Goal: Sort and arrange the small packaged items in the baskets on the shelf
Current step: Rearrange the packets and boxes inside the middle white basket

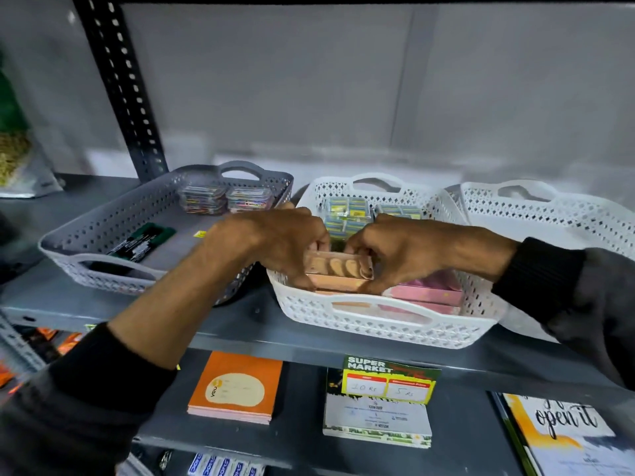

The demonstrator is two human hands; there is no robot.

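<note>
A white basket (378, 326) stands in the middle of the grey shelf. Both hands reach into it and grip the same peach-coloured box (338, 267) with round windows on its face. My left hand (275, 242) holds the box's left end, my right hand (395, 249) its right end. The box rests on other peach boxes stacked below it. Pink boxes (426, 293) lie to the right in the same basket. Small green-and-yellow packs (347, 209) fill the back of the basket.
A grey basket (113, 218) on the left holds clear cases (226, 199) at the back and a dark green pack (141, 242). Another white basket (563, 214) stands on the right. On the shelf below lie an orange notepad (237, 386), a price tag (390, 379) and booklets.
</note>
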